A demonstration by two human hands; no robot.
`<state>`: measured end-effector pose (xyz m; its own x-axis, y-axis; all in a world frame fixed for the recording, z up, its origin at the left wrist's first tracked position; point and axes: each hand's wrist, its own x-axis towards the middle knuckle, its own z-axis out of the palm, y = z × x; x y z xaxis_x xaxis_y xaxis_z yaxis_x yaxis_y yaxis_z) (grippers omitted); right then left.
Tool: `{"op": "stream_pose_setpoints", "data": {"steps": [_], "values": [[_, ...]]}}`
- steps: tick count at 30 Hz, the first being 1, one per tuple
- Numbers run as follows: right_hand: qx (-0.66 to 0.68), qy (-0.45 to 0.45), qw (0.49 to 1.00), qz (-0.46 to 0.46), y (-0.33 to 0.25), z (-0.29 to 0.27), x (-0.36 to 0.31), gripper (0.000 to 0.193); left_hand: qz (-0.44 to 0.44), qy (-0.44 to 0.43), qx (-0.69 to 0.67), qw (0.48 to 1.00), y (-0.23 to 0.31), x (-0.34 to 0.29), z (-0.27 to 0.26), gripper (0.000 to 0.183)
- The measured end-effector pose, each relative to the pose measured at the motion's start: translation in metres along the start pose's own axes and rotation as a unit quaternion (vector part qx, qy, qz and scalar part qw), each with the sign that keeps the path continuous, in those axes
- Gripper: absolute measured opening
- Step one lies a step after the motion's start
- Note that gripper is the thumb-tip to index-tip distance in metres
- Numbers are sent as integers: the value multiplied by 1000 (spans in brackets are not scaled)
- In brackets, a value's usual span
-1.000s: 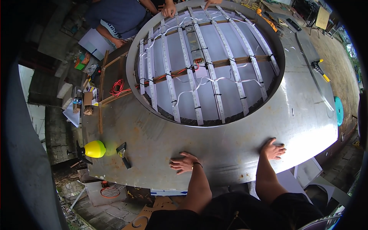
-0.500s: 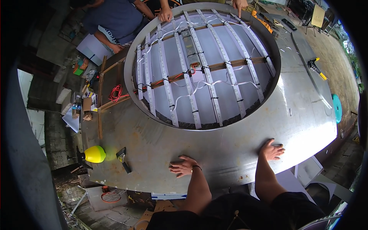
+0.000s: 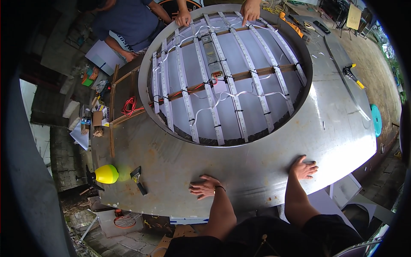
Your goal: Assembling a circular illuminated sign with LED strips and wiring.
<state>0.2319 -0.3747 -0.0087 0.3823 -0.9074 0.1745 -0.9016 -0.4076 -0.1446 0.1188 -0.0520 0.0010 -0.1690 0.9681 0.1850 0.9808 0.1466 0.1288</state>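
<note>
My left hand lies flat on the metal tabletop near its front edge, fingers spread and holding nothing. Farther right, my right hand also rests palm down on the metal with its fingers apart. Beyond both hands stands a large round metal frame. Across it run several LED strips joined by white wires, with a power supply box among them and a wooden crossbar beneath. At the far rim, another person's hand points down over the strips, and a second hand touches the rim.
A yellow spray bottle and a scraper lie at the left. Red wire is coiled by the wooden frame. On the right are a yellow-black cutter, a long metal strip and scissors. A person in dark blue stands far left.
The other person's pointing hand at the far rim has moved left and inward over the strips. The round frame has shifted very slightly. My own hands stay where they were.
</note>
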Motion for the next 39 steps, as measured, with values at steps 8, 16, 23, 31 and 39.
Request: {"op": "stream_pose_setpoints", "data": {"steps": [8,16,23,31,39], "values": [[2,1,1000,-4,-2,-2,-1,71,0,7,1,1000,1,3,-2,60],[6,8,1000,-2,0,-1,1,71,5,2,7,1000,3,0,-1,60],[6,1,1000,-4,-2,-2,-2,71,-1,7,12,1000,0,2,1,60],[1,-2,1000,0,-4,-6,-2,72,0,-3,7,1000,4,3,-6,61],[-5,9,1000,-4,-1,-2,-2,72,2,4,11,1000,3,2,-9,60]]}}
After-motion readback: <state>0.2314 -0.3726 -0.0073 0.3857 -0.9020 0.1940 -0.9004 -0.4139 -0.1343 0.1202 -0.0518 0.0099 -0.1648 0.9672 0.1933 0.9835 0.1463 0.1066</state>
